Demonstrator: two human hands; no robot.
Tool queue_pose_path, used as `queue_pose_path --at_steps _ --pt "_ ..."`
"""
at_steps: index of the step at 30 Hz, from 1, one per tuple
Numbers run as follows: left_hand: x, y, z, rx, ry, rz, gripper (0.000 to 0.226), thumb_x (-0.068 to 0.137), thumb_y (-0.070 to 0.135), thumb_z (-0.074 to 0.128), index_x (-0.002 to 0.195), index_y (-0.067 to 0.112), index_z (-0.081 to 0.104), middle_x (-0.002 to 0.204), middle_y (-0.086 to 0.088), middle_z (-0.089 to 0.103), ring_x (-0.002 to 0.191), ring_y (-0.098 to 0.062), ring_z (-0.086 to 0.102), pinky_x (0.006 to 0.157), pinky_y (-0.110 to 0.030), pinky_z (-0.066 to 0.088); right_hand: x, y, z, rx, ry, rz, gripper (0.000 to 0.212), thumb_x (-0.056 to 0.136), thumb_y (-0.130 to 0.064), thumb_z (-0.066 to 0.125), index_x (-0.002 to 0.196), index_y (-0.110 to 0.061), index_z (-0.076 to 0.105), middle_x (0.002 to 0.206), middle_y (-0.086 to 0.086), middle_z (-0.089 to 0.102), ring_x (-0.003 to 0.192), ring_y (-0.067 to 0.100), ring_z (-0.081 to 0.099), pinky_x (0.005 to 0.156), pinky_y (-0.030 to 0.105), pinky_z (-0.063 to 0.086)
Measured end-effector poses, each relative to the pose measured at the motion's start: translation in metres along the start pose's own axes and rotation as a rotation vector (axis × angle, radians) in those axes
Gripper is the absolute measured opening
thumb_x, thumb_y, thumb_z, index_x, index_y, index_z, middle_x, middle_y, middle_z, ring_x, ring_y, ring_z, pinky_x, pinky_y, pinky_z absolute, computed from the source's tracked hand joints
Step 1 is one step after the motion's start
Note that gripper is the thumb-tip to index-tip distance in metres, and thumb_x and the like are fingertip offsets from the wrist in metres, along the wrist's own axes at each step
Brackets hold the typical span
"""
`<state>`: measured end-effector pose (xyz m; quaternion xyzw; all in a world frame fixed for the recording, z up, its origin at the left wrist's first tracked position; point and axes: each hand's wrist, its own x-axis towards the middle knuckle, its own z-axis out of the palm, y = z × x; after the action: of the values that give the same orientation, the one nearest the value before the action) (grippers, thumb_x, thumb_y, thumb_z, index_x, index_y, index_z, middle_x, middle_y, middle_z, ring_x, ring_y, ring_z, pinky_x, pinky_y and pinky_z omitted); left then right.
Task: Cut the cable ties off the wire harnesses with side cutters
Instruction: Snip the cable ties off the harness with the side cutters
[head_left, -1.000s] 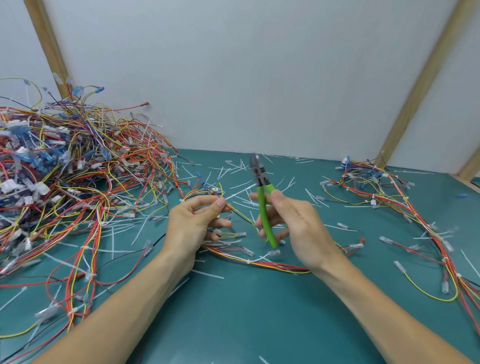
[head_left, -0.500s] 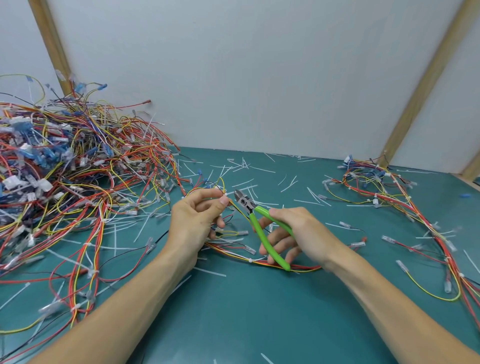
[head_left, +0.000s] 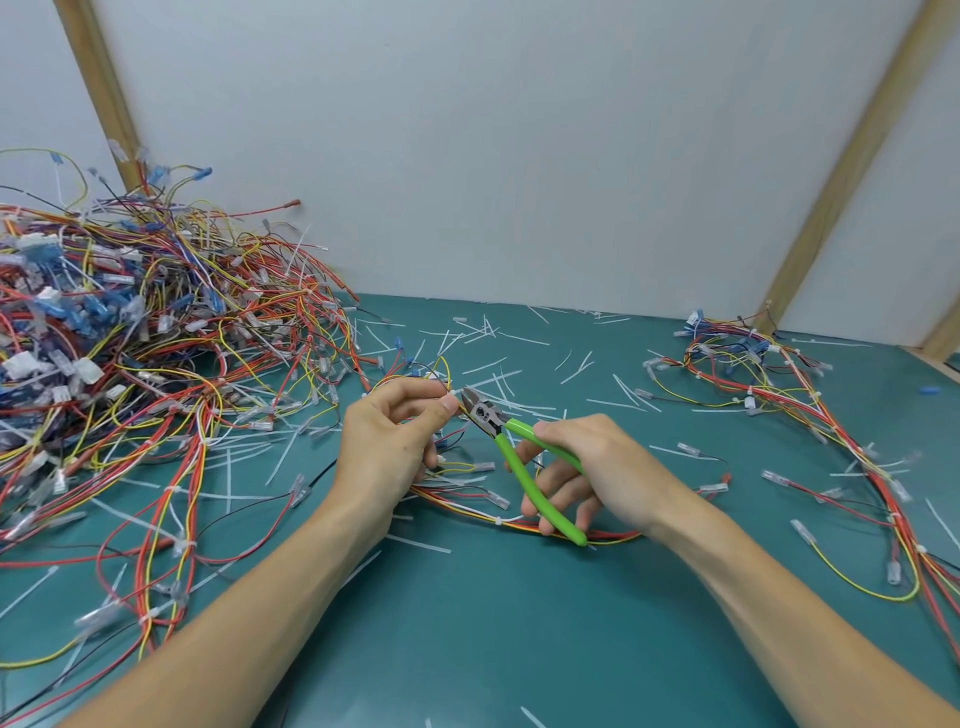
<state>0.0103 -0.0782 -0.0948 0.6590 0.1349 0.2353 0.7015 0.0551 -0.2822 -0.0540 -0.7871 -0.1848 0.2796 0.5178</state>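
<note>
On the teal work mat (head_left: 467, 623), beside a big tangle of wire harnesses (head_left: 130, 338), the left hand (head_left: 387, 447) pinches one harness (head_left: 467, 499) while the right hand (head_left: 597, 467) grips green-handled side cutters (head_left: 514, 447), nose at the pinched wires; no legible markings.

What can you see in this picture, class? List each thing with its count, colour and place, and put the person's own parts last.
Side cutters: one, green handles, centre, tips at the left hand's pinch.
Held wire harness: one, red, yellow and white, under both hands.
Harness pile: one large tangle, red, yellow, blue, left.
Smaller harness group: one, mostly red and yellow, right.
Cut cable ties: many, white, scattered on the mat.
Mat: one, teal.
Wall panels: white, wooden battens.
Left hand: pinches harness wires.
Right hand: grips the cutters.
</note>
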Motion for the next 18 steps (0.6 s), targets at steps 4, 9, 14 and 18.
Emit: queue_pose_path --at_steps 4,9,14,18 --pt "-0.0004 0.0011 0.0000 -0.006 0.003 0.004 0.011 0.086 0.020 0.079 0.092 0.014 0.072 0.070 0.000 0.070 0.036 -0.013 0.031 0.039 -0.020 0.027 0.0001 0.0002 0.0008 0.003 0.003 -0.007 0.038 0.106 -0.038 0.044 0.103 -0.008 0.067 0.078 0.023 0.076 0.060 0.032 0.071 0.040 0.022 0.044" --pt "-0.0019 0.0027 0.0014 0.004 -0.022 0.011 0.015 0.085 0.022 0.080 0.094 0.013 0.071 0.064 0.003 0.066 0.038 -0.014 0.029 0.040 -0.021 0.027 0.0016 0.0021 0.0036 -0.030 0.050 -0.035 0.048 0.086 -0.052 0.045 0.100 -0.013 0.069 0.076 0.019 0.076 0.062 0.032 0.073 0.042 0.023 0.042" --pt "-0.0024 0.0020 0.0000 0.023 -0.023 0.008 0.018 0.084 0.021 0.081 0.089 0.009 0.068 0.067 -0.001 0.071 0.035 -0.015 0.040 0.038 -0.017 0.034 0.0023 0.0077 0.0058 -0.132 0.123 -0.084 0.044 0.085 -0.055 0.045 0.093 -0.020 0.072 0.072 0.012 0.076 0.063 0.032 0.075 0.047 0.026 0.044" --pt "-0.0021 0.0002 -0.0015 0.108 -0.033 0.099 0.010 0.088 0.019 0.077 0.086 0.011 0.072 0.078 -0.002 0.076 0.039 -0.016 0.051 0.039 -0.015 0.037 0.0010 0.0080 0.0067 -0.219 0.194 -0.134 0.035 0.084 -0.053 0.046 0.090 -0.031 0.072 0.069 0.008 0.076 0.060 0.028 0.075 0.047 0.023 0.046"
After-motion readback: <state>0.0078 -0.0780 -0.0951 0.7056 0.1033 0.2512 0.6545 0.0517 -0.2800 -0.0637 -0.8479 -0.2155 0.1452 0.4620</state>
